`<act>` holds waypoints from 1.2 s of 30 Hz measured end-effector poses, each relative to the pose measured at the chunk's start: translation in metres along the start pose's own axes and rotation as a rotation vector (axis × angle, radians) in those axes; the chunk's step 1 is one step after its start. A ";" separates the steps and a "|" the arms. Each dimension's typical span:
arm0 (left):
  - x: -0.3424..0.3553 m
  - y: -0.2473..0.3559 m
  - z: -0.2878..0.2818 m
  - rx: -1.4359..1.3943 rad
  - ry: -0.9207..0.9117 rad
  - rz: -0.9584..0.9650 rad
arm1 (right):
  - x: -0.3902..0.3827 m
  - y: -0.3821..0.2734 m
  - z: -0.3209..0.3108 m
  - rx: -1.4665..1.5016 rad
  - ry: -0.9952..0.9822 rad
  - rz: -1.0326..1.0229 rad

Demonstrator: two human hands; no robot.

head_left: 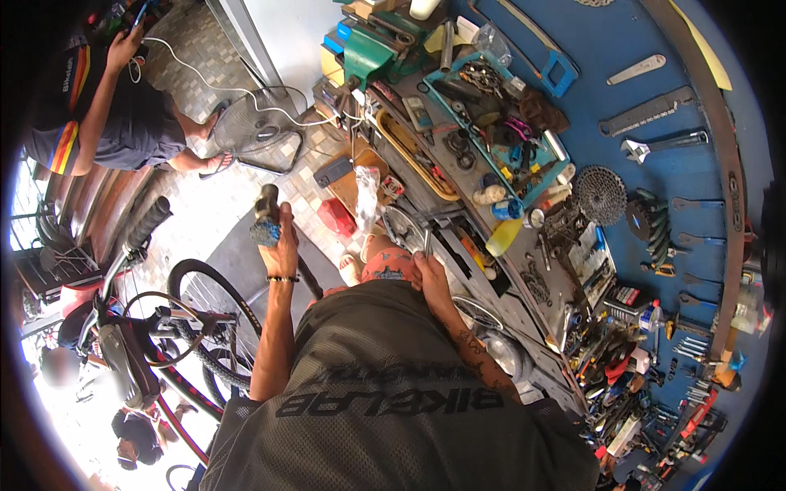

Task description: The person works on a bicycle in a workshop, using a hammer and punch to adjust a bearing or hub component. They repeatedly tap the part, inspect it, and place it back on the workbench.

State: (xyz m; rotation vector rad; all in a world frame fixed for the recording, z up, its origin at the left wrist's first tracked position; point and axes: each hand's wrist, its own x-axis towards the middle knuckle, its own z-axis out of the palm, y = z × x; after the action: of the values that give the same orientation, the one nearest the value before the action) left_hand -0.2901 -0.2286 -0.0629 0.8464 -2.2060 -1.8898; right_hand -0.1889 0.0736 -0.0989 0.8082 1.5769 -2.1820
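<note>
In the head view, my left hand [280, 254] is closed round a hammer [267, 214], its head upward with a mottled blue face and its dark handle running down past my wrist. At the right of my torso, my right hand [430, 282] grips a slim silver metal tool [426, 244] pointing upward, beside the workbench's front; what kind of tool it is I cannot tell. A bicycle [147, 344] stands at my left, its black handlebar grip near my left hand.
A co-worker [106, 139] stands upper left, holding a blue object. A standing fan [254, 131] lies near them. A cluttered workbench [540, 278] with a teal tray [479, 69] runs along my right, beneath a blue tool board [655, 98]. A red object [336, 214] sits ahead.
</note>
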 end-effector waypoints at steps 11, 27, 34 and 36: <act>0.082 0.066 0.059 0.016 -0.125 0.294 | 0.144 -0.270 0.084 -0.240 -0.217 -0.818; 0.186 0.353 0.157 0.466 -0.405 0.939 | 0.313 -0.374 0.158 0.051 -0.469 -0.810; 0.189 0.424 0.180 0.538 -0.536 0.996 | 0.324 -0.373 0.166 0.086 -0.519 -0.777; 0.187 0.434 0.184 0.574 -0.561 1.065 | 0.325 -0.374 0.167 0.104 -0.536 -0.746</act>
State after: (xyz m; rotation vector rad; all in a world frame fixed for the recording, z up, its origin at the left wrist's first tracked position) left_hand -0.6716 -0.1287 0.2558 -0.8525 -2.6495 -1.0119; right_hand -0.6974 0.0614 0.0204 -0.4240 1.6218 -2.6558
